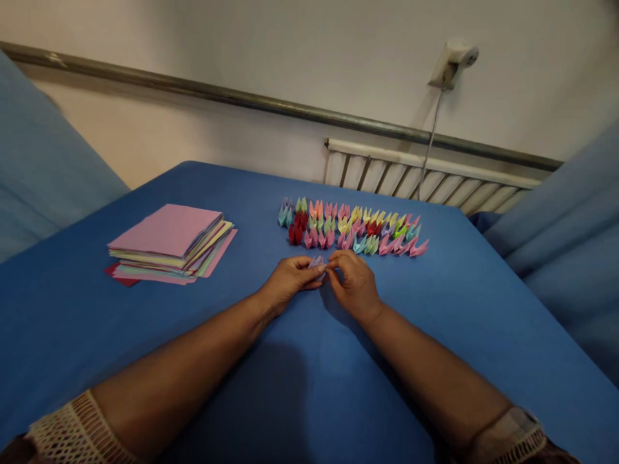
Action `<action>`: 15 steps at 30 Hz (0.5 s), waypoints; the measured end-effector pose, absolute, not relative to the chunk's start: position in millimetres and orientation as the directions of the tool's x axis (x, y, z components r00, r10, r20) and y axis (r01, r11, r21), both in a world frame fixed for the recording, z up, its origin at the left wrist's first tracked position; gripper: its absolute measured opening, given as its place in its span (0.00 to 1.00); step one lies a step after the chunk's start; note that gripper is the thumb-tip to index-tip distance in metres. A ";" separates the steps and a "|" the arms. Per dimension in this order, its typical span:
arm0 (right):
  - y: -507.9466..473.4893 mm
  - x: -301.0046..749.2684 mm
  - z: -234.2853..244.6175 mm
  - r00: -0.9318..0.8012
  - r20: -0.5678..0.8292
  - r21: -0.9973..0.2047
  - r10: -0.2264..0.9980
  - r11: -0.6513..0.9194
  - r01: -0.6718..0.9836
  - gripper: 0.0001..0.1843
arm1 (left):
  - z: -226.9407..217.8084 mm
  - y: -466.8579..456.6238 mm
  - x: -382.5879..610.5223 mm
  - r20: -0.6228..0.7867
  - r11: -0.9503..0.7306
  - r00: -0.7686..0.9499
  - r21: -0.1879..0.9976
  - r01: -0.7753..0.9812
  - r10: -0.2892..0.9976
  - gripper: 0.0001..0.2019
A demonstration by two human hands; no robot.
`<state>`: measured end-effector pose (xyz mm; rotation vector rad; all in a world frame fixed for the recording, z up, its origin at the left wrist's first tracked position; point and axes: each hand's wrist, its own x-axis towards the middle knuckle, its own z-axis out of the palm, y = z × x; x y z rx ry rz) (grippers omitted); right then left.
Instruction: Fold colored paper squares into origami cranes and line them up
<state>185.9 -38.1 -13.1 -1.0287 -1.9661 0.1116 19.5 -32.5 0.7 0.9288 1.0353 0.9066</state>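
Note:
A small lilac folded paper crane (316,261) is held between my two hands, just in front of the rows of finished cranes. My left hand (293,278) pinches it from the left with thumb and fingers. From the right, my right hand (354,283) has its thumb and forefinger closed at the paper's edge; the fingers cover part of it. Beyond my hands stand several rows of small folded paper cranes (342,223) in pink, red, yellow, green, blue and lilac.
To the left lies a thick stack of coloured paper squares (167,231), pink on top. A blue cloth covers the table (251,399). Behind are a wall rail (271,106), a radiator (411,169) and a socket with a hanging cord (445,71). Blue curtains (575,212) flank both sides.

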 end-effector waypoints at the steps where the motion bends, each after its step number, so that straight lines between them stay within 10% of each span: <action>1: -38.4 185.6 -13.6 -0.262 0.671 -0.435 0.694 0.654 0.619 0.04 | 0.0 -32.3 19.3 -0.283 0.333 0.254 0.925 -0.181 0.925 0.16; 15: -39.2 185.2 -12.5 -0.236 0.673 -0.470 0.701 0.651 0.596 0.04 | 1.5 -32.0 21.2 -0.257 0.310 0.228 0.920 -0.239 0.939 0.14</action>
